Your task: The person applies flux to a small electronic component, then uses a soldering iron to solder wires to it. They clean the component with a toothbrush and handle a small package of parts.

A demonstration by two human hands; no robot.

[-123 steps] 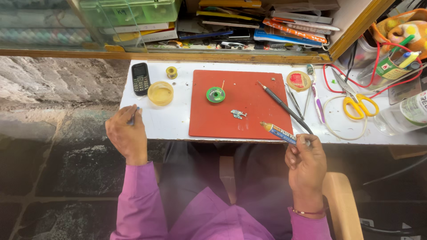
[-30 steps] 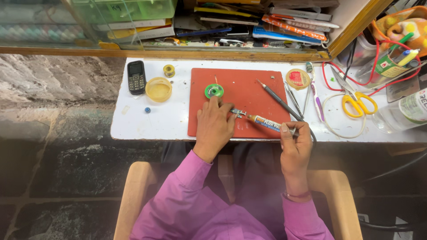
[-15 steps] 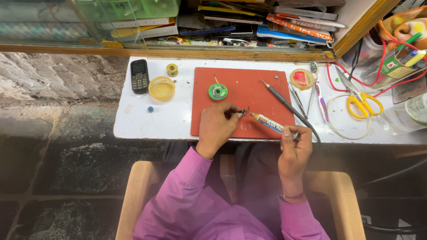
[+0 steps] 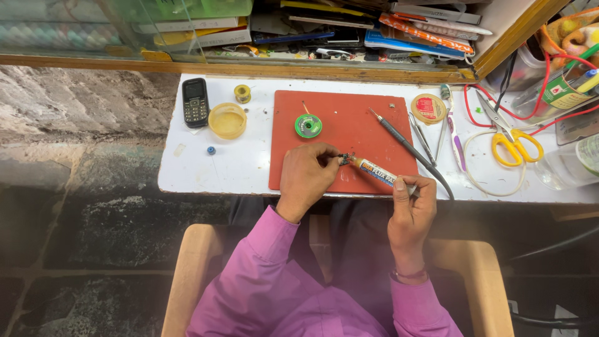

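While the white worktable [image 4: 243,168] carries a spread of tools, the work sits on the red mat [image 4: 349,134], near its front edge. So far the small dark part [image 4: 344,159] is pinned in place and the tip of the flux syringe [image 4: 380,173] meets it, so dosing looks under way; the soldering iron [image 4: 405,146] lies untouched on the mat and the green solder spool [image 4: 308,126] sits apart, so joining appears still to come (a judgement only). The left hand [image 4: 306,178] has its fingers curled nearly closed, pinching the part. The right hand [image 4: 413,206] wraps closed round the syringe's rear end, thumb on top.
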